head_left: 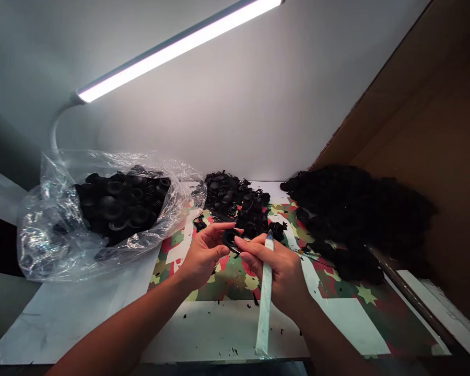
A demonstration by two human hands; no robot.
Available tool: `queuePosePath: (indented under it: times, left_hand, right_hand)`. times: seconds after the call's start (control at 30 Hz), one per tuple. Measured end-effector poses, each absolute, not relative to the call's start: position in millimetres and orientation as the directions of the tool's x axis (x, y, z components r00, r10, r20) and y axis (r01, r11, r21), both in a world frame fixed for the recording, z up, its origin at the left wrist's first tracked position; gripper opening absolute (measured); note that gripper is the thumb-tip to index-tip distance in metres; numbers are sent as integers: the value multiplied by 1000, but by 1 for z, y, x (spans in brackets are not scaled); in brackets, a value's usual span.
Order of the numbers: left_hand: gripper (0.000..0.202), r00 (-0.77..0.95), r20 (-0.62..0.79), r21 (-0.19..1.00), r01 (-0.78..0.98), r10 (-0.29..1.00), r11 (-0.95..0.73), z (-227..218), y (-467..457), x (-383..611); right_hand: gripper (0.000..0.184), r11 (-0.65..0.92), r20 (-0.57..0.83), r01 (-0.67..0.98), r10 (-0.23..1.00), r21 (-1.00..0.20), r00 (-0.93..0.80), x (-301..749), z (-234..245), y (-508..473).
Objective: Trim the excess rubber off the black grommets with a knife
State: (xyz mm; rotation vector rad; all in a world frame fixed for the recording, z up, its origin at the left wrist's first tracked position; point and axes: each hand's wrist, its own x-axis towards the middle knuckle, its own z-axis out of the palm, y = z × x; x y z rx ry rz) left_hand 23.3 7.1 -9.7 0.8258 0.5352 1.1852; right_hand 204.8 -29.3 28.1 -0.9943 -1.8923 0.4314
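Observation:
My left hand (206,253) pinches a round black rubber bellows-like piece (229,237) between thumb and fingers, its open ring side showing. Against that same piece press the fingertips of my right hand (276,261). A long tool with a white-wrapped handle (265,308) lies across my right hand, between the fingers, its dark bluish end pointing away from me. A thin silvery edge shows below the rubber piece; whether it belongs to this tool I cannot tell. Just beyond my hands lies a pile of black rubber pieces and scraps (227,193).
At left, a clear plastic bag (47,235) holds many ribbed black rubber pieces (117,203). A dark heap of black scraps (348,209) lies right, by a cardboard wall (426,130). A dark rod (407,297) slants nearby. Overhead shines a lamp (180,52). Camouflage-patterned sheet (219,290) covers the table.

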Motion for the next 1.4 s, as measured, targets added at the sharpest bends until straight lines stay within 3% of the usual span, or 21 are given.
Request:
queuePosePath:
  times: [0.23, 0.77, 1.2, 1.4]
  left_hand:
    - [42, 232, 75, 858, -510, 970, 56, -14, 6, 24]
    - [38, 137, 57, 841, -541, 989, 26, -13, 2, 30]
    - [36, 164, 94, 833, -554, 982, 13, -15, 2, 29]
    - [36, 147, 84, 843, -537, 986, 8, -15, 1, 29]
  right_hand:
    - [28, 645, 550, 493, 761, -584, -344, 211, 30, -25]
    - [26, 564, 512, 442, 824, -698, -244, 201, 21, -27]
    - [22, 484, 433, 387, 875, -785, -216, 198, 24, -28]
    - [23, 514, 470, 414, 857, -751, -212, 197, 24, -29]
